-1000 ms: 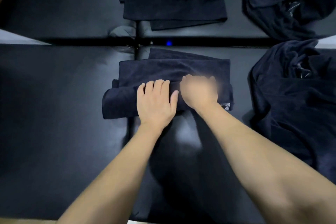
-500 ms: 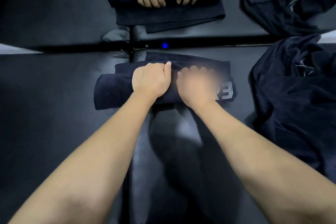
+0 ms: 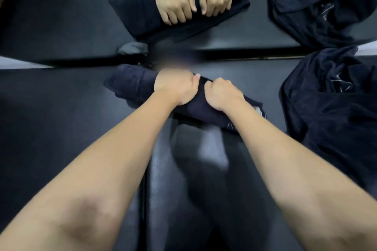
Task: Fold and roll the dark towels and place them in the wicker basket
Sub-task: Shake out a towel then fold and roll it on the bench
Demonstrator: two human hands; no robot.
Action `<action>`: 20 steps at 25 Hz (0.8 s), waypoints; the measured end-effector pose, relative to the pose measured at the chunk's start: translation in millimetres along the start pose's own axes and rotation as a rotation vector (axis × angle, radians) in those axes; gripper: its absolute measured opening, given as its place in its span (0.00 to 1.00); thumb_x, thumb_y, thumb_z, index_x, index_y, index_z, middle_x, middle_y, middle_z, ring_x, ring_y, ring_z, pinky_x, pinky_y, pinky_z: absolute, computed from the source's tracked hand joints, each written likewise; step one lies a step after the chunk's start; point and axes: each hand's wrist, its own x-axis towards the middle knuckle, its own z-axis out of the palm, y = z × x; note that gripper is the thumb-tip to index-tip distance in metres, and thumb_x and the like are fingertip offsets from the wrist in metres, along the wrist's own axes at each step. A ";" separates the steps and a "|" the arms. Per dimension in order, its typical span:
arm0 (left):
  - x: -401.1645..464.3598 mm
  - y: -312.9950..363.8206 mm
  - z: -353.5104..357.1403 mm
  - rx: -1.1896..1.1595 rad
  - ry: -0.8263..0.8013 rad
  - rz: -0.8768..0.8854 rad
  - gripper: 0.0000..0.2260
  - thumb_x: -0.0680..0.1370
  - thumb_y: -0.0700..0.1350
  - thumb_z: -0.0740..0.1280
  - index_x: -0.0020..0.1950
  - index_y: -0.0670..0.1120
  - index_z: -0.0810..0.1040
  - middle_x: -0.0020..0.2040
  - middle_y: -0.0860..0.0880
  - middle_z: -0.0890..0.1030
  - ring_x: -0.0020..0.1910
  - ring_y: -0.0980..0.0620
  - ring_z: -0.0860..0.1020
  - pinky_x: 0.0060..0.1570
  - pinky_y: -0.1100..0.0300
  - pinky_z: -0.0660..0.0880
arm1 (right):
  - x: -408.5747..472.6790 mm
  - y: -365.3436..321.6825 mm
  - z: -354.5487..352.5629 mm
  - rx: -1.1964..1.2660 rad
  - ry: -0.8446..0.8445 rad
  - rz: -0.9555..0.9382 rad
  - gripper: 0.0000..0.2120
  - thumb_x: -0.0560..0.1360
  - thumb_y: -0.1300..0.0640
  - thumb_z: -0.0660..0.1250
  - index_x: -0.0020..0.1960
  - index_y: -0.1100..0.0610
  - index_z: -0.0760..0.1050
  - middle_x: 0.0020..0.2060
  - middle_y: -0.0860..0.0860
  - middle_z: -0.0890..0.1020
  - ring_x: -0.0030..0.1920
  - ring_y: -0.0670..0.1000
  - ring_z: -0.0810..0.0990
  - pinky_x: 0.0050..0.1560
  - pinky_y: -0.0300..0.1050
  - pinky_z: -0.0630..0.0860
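We are gripping the rolled dark towel (image 3: 132,84) with our left hand (image 3: 173,86) and right hand (image 3: 222,94), fingers curling over its middle. Being soft and springy, it is probably wanting to unroll, so we are judging mid-roll the best hold.

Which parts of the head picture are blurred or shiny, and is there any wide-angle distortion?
Head view: a smeared patch lies just beyond the left hand, hiding its fingers; the right hand and rolled towel are fairly sharp; soft glare sits on the dark table between the forearms; the wide lens stretches the forearms and bends the table's far edge.
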 end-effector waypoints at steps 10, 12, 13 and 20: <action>-15.1 -4.1 9.5 -0.382 0.331 -0.125 0.24 0.83 0.53 0.48 0.46 0.48 0.82 0.47 0.48 0.84 0.47 0.42 0.80 0.50 0.48 0.71 | -31.4 0.6 31.1 -0.373 0.293 -0.184 0.27 0.83 0.40 0.44 0.60 0.54 0.75 0.55 0.56 0.82 0.53 0.64 0.79 0.52 0.58 0.70; -39.8 -2.9 24.7 -0.560 0.698 -0.286 0.17 0.82 0.49 0.54 0.46 0.46 0.80 0.48 0.48 0.82 0.48 0.43 0.77 0.50 0.48 0.70 | -22.8 0.9 25.5 -0.326 0.295 -0.209 0.26 0.84 0.40 0.44 0.60 0.54 0.75 0.56 0.57 0.82 0.55 0.64 0.79 0.53 0.58 0.69; -53.4 4.2 33.6 -0.609 0.809 -0.377 0.14 0.82 0.48 0.57 0.48 0.46 0.80 0.51 0.47 0.80 0.49 0.43 0.75 0.52 0.49 0.68 | -22.1 1.0 23.1 -0.302 0.300 -0.221 0.26 0.85 0.40 0.44 0.61 0.54 0.75 0.56 0.57 0.82 0.55 0.64 0.79 0.54 0.58 0.69; -109.7 76.7 76.5 -1.521 0.465 -0.876 0.20 0.83 0.54 0.62 0.69 0.43 0.70 0.62 0.44 0.76 0.52 0.53 0.78 0.61 0.53 0.76 | -36.5 8.5 25.7 -0.004 0.116 -0.099 0.32 0.84 0.38 0.40 0.61 0.54 0.77 0.58 0.57 0.81 0.57 0.62 0.78 0.53 0.54 0.69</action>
